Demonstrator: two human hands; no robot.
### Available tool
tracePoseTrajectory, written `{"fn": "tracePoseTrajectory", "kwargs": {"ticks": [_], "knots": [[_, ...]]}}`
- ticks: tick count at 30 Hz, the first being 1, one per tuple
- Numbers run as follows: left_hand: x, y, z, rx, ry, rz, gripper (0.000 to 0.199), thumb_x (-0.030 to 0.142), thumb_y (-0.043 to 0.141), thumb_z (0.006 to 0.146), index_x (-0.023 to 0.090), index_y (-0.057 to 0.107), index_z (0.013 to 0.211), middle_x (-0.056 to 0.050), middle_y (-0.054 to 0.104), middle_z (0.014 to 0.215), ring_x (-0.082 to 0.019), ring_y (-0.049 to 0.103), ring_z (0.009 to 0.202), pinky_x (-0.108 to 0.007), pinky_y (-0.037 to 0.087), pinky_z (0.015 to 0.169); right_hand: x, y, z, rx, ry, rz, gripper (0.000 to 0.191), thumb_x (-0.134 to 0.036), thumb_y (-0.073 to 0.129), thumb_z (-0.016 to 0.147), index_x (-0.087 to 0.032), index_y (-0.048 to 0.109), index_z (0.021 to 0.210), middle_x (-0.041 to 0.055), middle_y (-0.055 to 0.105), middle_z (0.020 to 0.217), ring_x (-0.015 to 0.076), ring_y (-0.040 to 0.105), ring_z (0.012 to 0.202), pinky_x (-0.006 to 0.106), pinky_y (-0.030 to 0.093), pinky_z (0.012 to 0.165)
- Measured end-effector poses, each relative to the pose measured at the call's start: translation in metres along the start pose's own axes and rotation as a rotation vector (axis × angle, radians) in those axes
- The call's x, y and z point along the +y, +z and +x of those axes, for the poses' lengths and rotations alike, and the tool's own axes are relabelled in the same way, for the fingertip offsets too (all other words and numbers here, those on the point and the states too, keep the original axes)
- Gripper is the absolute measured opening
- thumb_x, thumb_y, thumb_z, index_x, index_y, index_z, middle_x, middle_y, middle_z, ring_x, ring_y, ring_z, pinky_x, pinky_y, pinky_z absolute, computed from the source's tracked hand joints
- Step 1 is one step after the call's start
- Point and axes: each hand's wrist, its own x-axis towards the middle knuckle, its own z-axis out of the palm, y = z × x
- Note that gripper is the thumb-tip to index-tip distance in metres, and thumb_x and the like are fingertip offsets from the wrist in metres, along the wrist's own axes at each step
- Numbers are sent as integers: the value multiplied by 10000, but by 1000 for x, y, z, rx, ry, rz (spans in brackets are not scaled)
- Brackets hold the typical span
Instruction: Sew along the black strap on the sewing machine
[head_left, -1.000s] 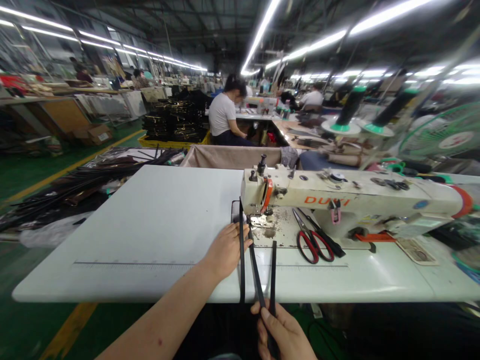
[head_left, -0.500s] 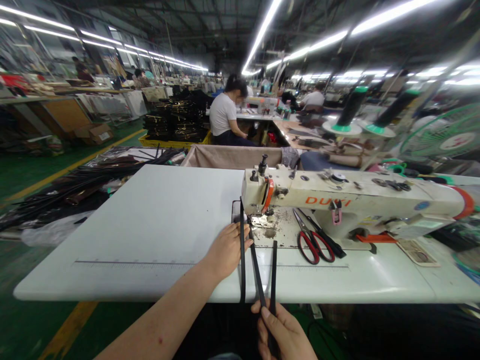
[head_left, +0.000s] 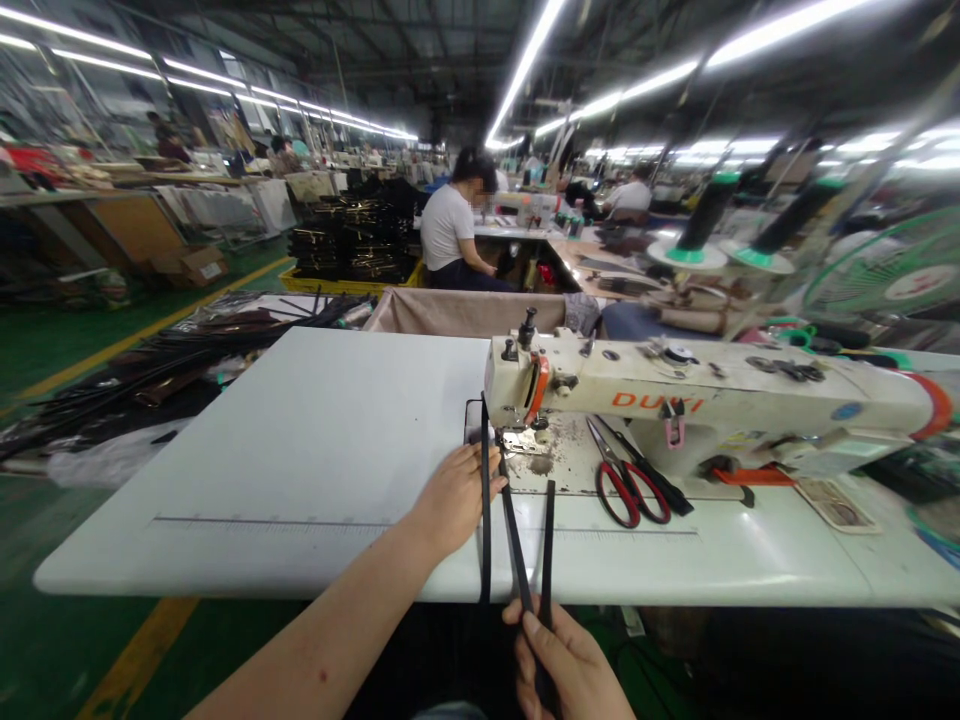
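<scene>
A cream sewing machine [head_left: 712, 400] stands on the white table [head_left: 322, 430]. Beside its presser foot, my left hand [head_left: 454, 500] has its fingers closed together on a long black strap [head_left: 486, 530] that hangs over the front edge. Below that edge, my right hand [head_left: 559, 655] pinches a second black strap [head_left: 516, 540], which runs up to the machine's needle area. The free end of a black strip [head_left: 549, 540] also rises from the right hand and lies on the table. The needle tip is too small to make out.
Red-handled scissors [head_left: 630, 490] and a black tool lie under the machine arm. Behind the table are a fabric-lined bin [head_left: 465, 312] and a seated person [head_left: 450, 225]. Black straps [head_left: 187, 350] are heaped at the left. A green fan [head_left: 892, 270] stands at the right.
</scene>
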Motion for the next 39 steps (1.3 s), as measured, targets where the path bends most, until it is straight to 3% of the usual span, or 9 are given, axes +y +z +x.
{"fn": "tracePoseTrajectory", "kwargs": {"ticks": [11, 39], "knots": [[3, -5, 1, 12, -1, -11, 317, 305, 460, 1036, 144, 589, 1278, -122, 657, 1319, -245, 577, 1290, -461, 453, 1139, 5, -2, 2, -2, -26, 7, 650, -691, 775, 687, -154, 569, 989, -63, 491, 584, 52, 416, 376, 173, 195, 355], [3, -7, 3, -7, 0, -20, 301, 306, 432, 1041, 155, 580, 1256, -122, 651, 1330, -260, 569, 1302, -479, 452, 1143, 6, -2, -1, -12, -36, 13, 610, -663, 772, 710, -154, 573, 979, -64, 483, 585, 47, 400, 373, 176, 187, 359]]}}
